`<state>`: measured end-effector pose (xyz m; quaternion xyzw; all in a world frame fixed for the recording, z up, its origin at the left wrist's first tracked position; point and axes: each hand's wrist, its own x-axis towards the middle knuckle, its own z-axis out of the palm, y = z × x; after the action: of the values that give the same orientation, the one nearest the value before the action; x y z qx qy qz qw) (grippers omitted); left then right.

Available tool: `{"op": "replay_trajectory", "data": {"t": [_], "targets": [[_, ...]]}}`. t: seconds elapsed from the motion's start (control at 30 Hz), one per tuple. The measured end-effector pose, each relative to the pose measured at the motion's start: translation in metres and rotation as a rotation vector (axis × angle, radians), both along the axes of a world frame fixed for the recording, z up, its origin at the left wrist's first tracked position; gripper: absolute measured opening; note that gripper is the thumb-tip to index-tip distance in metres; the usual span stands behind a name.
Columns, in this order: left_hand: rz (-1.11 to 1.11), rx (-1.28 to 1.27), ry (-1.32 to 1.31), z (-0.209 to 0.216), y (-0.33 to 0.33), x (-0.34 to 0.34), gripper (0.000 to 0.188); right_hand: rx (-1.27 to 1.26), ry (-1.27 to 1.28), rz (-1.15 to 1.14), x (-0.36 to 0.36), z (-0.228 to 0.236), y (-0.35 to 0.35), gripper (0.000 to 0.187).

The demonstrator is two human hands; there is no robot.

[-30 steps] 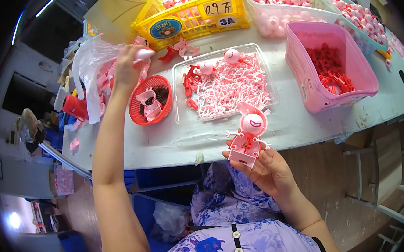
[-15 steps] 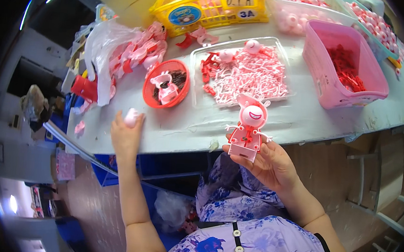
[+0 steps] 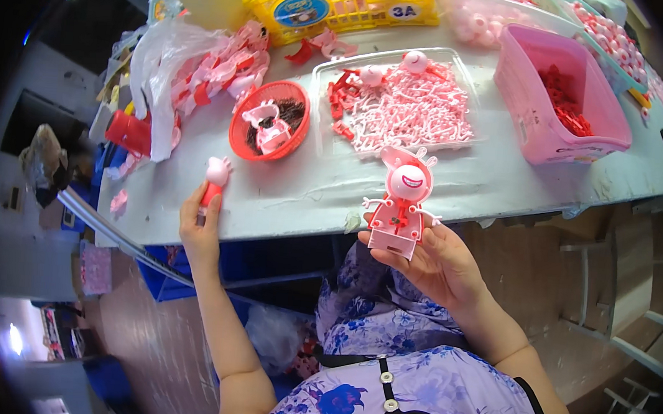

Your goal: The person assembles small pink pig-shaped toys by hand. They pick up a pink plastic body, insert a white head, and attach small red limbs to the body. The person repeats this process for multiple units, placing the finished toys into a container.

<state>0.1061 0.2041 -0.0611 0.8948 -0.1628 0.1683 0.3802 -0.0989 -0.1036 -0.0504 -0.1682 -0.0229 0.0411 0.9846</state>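
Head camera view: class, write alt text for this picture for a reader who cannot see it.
A person's right hand holds up a pink toy pig figure, while the left hand grips a smaller pink toy part at the edge of a grey table. On the table sit a red round basket, a clear tray of pink pieces and a pink bin.

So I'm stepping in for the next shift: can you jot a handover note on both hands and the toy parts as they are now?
Left hand: holds a small pink piece at the table edge.
Right hand: holds an assembled pink figure upright, above the lap.
Parts: red basket, clear tray of pink and red bits, pink bin, yellow basket.
Done: figure has head, arms and body.
Left: the small piece is not yet joined to anything.
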Motion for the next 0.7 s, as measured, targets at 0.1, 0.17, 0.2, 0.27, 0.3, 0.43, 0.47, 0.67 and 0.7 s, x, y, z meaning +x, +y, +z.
{"op": "replay_trajectory", "data": {"t": [0.1,0.17,0.2,0.27,0.3,0.43,0.47,0.67,0.7], "targets": [[0.033,0.122,-0.090,0.000,-0.005,0.000,0.039,0.004,-0.009,0.028,0.002,0.003,0.004,0.054],[0.068,0.128,-0.072,0.003,-0.008,-0.003,0.041,0.002,0.003,0.033,0.002,0.004,0.004,0.054],[0.054,0.109,-0.072,-0.001,-0.005,-0.001,0.042,0.002,0.007,0.031,0.001,0.004,0.005,0.054],[0.044,0.098,-0.081,-0.006,-0.001,0.001,0.041,-0.005,0.025,0.014,-0.001,0.004,0.005,0.055],[0.045,0.094,-0.087,-0.007,0.003,0.000,0.040,-0.008,0.033,0.011,-0.002,0.004,0.005,0.055],[0.081,-0.009,-0.064,-0.012,0.000,0.000,0.042,-0.023,0.040,-0.014,-0.004,-0.002,0.006,0.055],[0.080,-0.054,-0.077,-0.013,0.001,-0.001,0.043,-0.027,0.045,-0.007,-0.005,-0.002,0.008,0.055],[-0.014,-0.490,-0.038,0.003,-0.022,-0.024,0.047,-0.021,0.007,0.037,0.008,0.000,0.022,0.052],[-0.077,-0.548,-0.032,0.008,-0.041,-0.033,0.047,-0.038,-0.007,0.017,0.012,0.000,0.022,0.051]]}}
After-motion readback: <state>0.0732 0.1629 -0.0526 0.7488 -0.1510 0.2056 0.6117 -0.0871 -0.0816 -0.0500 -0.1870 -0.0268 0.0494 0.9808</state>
